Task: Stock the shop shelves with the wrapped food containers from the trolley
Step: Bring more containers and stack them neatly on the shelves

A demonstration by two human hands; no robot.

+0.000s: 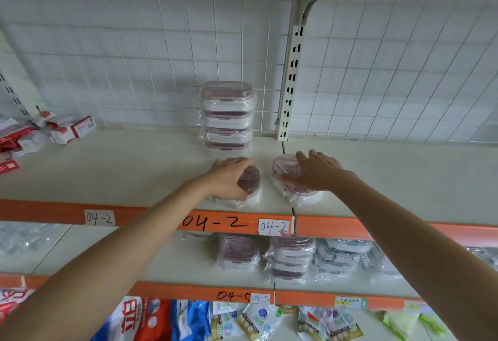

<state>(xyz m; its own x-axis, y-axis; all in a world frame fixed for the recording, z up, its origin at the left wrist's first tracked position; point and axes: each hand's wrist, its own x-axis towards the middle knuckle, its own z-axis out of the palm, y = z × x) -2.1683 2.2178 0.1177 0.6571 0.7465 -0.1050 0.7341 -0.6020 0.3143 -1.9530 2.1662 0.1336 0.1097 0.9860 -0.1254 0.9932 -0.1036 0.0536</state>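
Two wrapped food containers are sitting at the front of the upper shelf (151,168), just behind the orange edge strip marked 04-2 (215,222). The left container (249,187) is being gripped by the left hand (229,179), fingers curled over its pink lid. The right container (299,192) is lying under the right hand (315,172), whose fingers are spread flat on top, pressing rather than clasping. This looks like the placing step. Next, both probably need pushing back toward the stack of four containers (227,116) by the wire grid backing (134,44), or lifting onto it.
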